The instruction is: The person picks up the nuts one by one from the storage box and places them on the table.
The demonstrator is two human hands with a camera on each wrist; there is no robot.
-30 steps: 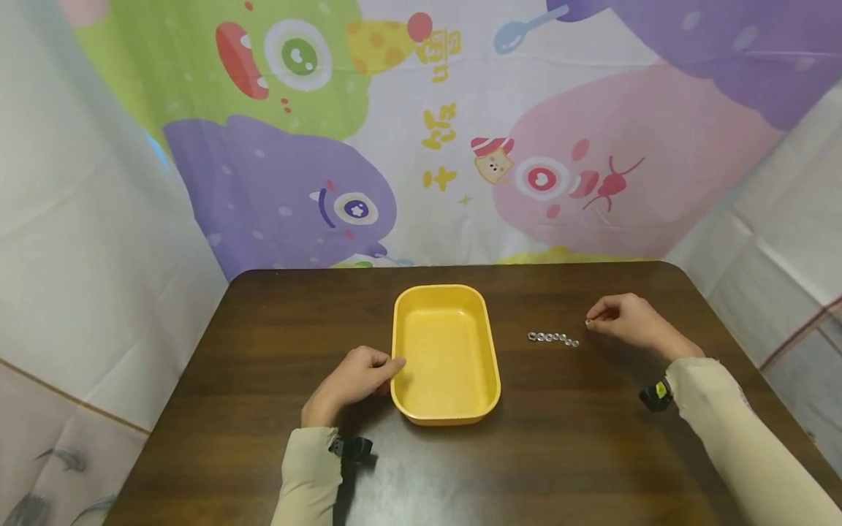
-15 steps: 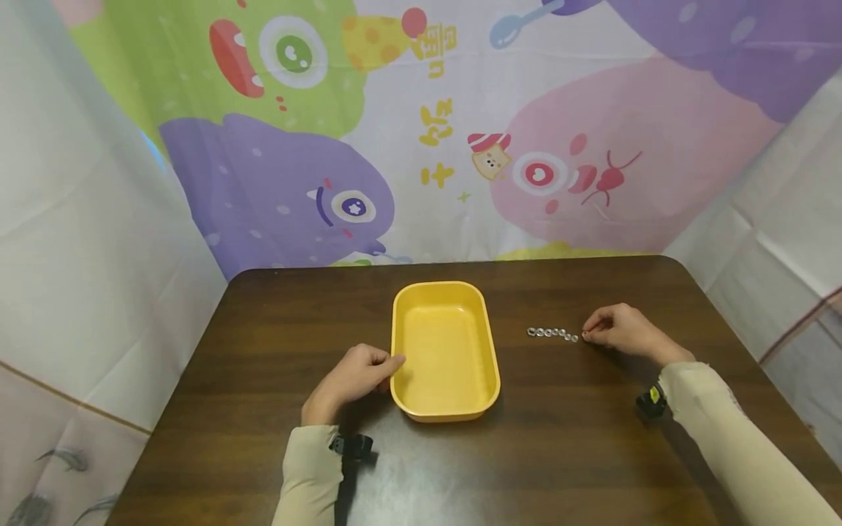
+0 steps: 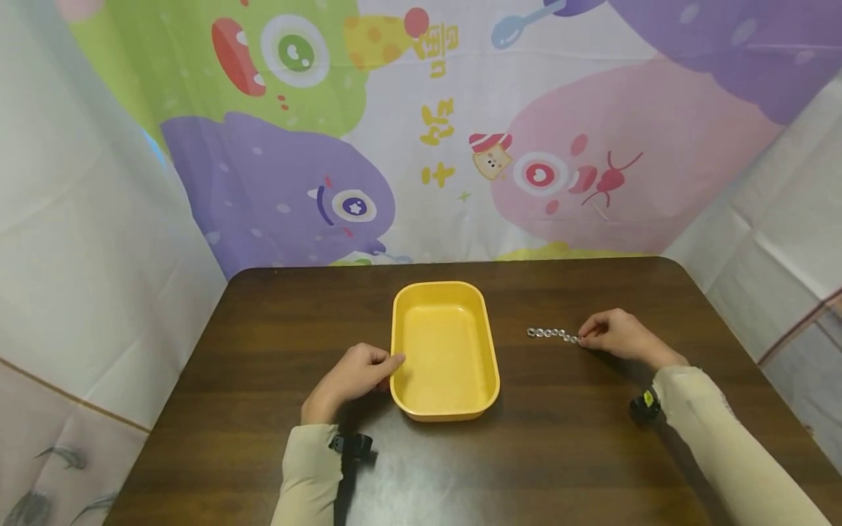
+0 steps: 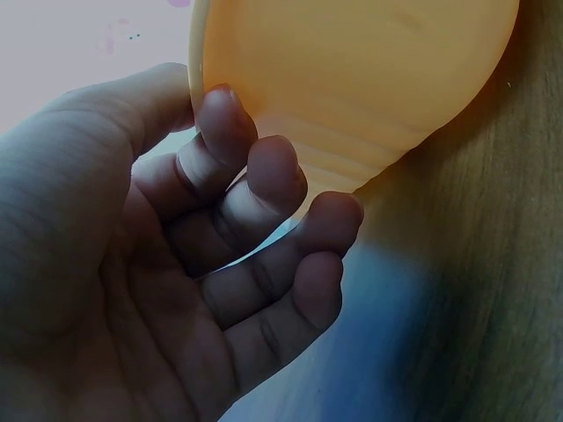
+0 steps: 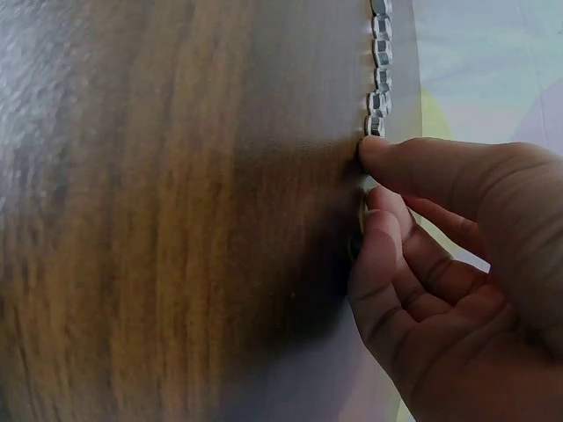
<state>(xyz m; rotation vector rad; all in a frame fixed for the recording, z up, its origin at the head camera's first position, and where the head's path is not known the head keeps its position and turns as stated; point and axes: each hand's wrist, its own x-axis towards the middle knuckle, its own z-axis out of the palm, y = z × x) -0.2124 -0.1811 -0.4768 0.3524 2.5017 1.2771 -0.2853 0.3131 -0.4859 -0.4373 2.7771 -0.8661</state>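
Note:
At the middle of the table stands a yellow plastic tray (image 3: 442,359) with nothing in it. My left hand (image 3: 351,376) grips its left rim, thumb over the inside and fingers against the outer wall. In the left wrist view the curled fingers (image 4: 277,171) lie along the tray's wall (image 4: 352,79). To the right, several small silvery nuts (image 3: 551,333) form a row. My right hand (image 3: 618,336) is at the row's right end, thumb and fingertips pinching a nut low at the table. In the right wrist view the fingers largely hide that nut, beside the row of nuts (image 5: 381,66).
The dark wooden table (image 3: 552,446) has rounded far corners. Behind it hangs a white curtain (image 3: 434,219) with cartoon monsters, and pale cloth closes both sides. A small black device (image 3: 355,446) is strapped at the left wrist, another (image 3: 645,405) at the right.
My right hand has moved left and slightly towards me, bringing the pinched nut up to the end of the row. The left hand and the tray have stayed in place.

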